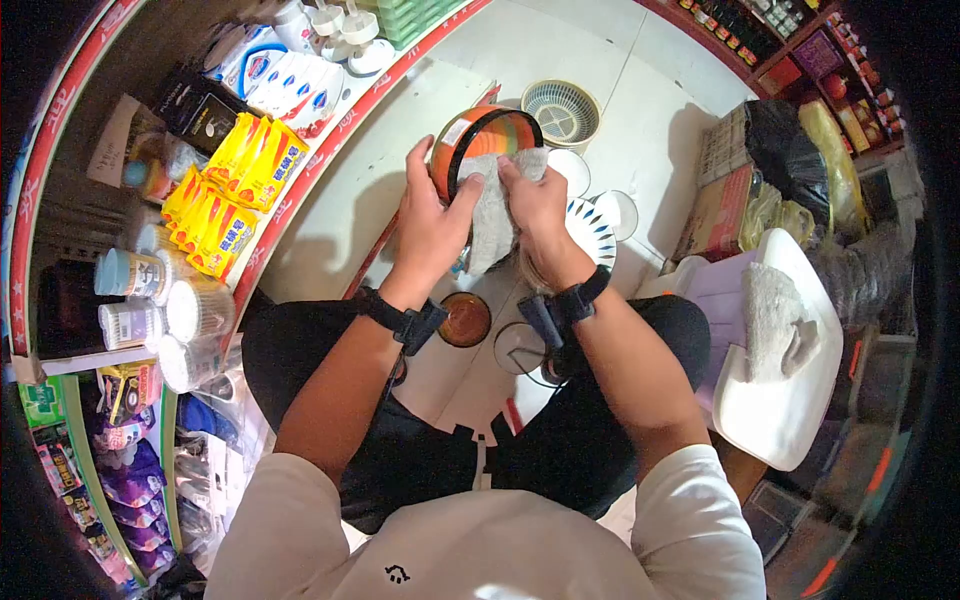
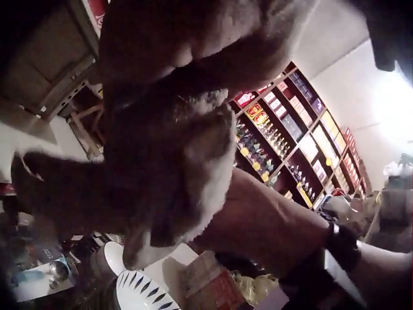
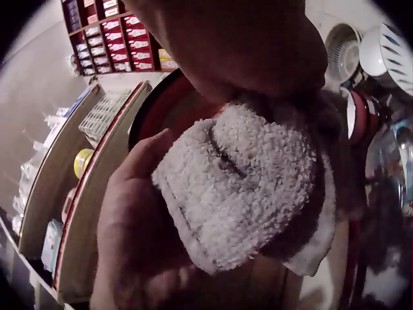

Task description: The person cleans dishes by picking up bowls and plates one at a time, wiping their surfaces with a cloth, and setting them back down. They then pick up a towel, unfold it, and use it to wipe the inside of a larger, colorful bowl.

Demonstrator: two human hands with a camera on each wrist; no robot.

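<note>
My left hand [image 1: 432,222] grips an orange bowl [image 1: 505,132] with a black rim, its thumb near the rim and its fingers around the outer side. The bowl is tipped so its striped inside shows. My right hand [image 1: 542,208] pinches a fluffy grey cloth [image 1: 488,225] against the bowl's near rim. In the right wrist view the cloth [image 3: 239,187] bunches over the rim and hides part of the bowl, with the left thumb beside it. Dark shadow covers most of the cloth [image 2: 206,174] in the left wrist view, where the bowl is hidden.
Beyond the hands stand a plastic basket [image 1: 560,112], a blue-patterned plate [image 1: 592,232] and white dishes [image 1: 618,213]. A brown bowl [image 1: 466,320] sits below. At left runs a shelf with yellow packets [image 1: 235,190]; at right, another grey cloth [image 1: 772,320] hangs over a white plastic seat [image 1: 800,410].
</note>
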